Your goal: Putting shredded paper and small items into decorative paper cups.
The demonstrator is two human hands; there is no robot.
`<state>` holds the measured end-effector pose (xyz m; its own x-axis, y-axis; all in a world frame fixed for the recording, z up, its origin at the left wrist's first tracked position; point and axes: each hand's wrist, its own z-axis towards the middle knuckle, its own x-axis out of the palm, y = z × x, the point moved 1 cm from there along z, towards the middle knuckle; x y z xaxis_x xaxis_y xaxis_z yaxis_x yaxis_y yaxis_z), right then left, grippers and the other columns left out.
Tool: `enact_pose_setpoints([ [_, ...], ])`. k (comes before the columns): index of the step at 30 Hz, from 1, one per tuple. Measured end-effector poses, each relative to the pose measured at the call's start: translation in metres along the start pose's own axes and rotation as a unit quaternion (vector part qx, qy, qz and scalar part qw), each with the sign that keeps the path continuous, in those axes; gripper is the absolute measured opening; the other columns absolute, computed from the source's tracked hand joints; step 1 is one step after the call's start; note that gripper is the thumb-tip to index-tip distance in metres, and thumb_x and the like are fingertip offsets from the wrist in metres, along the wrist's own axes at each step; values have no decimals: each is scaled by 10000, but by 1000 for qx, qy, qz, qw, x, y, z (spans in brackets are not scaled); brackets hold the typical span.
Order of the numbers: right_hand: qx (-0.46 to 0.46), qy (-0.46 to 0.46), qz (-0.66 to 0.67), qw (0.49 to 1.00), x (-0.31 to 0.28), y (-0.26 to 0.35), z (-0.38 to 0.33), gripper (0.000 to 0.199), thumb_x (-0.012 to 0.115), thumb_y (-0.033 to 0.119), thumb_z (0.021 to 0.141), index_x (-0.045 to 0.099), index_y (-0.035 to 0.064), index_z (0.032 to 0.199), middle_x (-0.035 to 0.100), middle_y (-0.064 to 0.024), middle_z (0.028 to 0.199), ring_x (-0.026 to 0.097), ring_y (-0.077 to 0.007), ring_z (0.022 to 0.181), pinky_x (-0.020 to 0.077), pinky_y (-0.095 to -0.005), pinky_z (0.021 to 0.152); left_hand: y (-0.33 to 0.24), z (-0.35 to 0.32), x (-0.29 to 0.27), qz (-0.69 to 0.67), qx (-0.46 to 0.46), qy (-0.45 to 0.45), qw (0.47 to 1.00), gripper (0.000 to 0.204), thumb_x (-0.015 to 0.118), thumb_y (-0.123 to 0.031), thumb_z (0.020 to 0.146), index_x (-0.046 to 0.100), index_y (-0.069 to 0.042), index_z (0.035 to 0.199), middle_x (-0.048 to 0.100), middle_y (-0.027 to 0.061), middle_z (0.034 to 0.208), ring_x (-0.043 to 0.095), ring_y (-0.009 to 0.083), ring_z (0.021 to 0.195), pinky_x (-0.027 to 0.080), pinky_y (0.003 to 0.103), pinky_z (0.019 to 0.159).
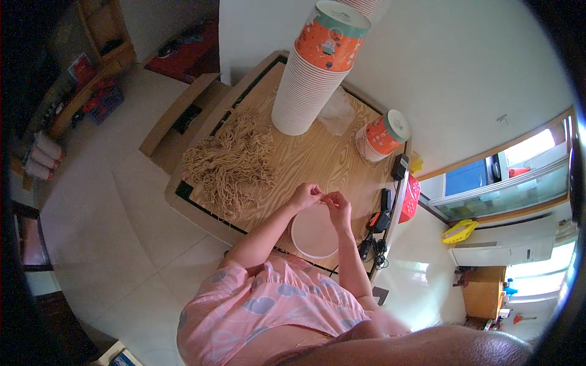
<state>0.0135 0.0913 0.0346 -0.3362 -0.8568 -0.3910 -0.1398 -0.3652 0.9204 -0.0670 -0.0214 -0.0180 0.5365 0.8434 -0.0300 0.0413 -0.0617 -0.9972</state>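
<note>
My left hand [306,196] and my right hand [339,210] meet over the table, fingertips pinched close together. Something small and thin may be between them, but it is too small to make out. Just below them, close to my body, is a white round paper tub [312,241], its far rim partly behind my hands. To the left lies a loose heap of tan twisted cords [235,158], some ends hanging past the table's near edge. A tall stack of nested white paper tubs [308,91] stands upside down beyond my hands, its top one printed orange and green.
The wood-grain table [293,165] carries a shorter tub stack [384,135] at right and a clear plastic bag [336,113] behind the tall stack. Black adapters and cables [377,238] lie along the right edge, beside a red basket [410,198]. A cardboard box [177,122] stands at left.
</note>
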Motion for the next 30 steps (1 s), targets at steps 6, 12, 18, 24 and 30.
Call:
enact_pose_setpoints([
  [6, -17, 25, -37, 999, -1, 9, -2, 30, 553, -5, 803, 570, -5, 828, 602, -31, 752, 572, -99, 709, 474, -236, 656, 2, -4, -5, -43, -5, 9, 999, 126, 659, -123, 713, 589, -20, 697, 613, 46, 641, 563, 90, 588, 456, 249, 535],
  [12, 0, 30, -7, 1000, -2, 2, 0, 53, 564, 45, 796, 598, 7, 779, 630, -57, 735, 591, -120, 698, 470, -249, 630, -4, -6, -5, -40, -28, 48, 998, 75, 627, -110, 743, 588, -47, 734, 591, 12, 682, 532, 82, 627, 431, 241, 563],
  [18, -2, 33, 14, 999, -2, -1, 1, 49, 562, 40, 794, 598, 7, 799, 624, -61, 727, 581, -120, 682, 462, -245, 622, -8, -9, -6, -131, -69, 62, 987, 84, 628, -117, 743, 570, -58, 726, 566, -7, 668, 511, 81, 615, 420, 242, 558],
  [24, -15, 13, -74, 997, -2, 3, -2, 46, 566, 29, 800, 576, 12, 842, 596, -17, 744, 542, -75, 704, 448, -223, 634, -7, -11, -8, -155, -66, 49, 984, 98, 653, -75, 719, 567, -29, 728, 597, 27, 676, 547, 85, 619, 452, 238, 573],
  [30, -25, -4, -81, 996, -3, 3, -5, 47, 564, 28, 801, 578, 15, 844, 607, -30, 745, 548, -82, 702, 455, -228, 620, -14, -14, -8, -145, -70, 29, 987, 114, 667, -75, 716, 565, -26, 730, 585, 26, 653, 539, 77, 598, 442, 226, 541],
])
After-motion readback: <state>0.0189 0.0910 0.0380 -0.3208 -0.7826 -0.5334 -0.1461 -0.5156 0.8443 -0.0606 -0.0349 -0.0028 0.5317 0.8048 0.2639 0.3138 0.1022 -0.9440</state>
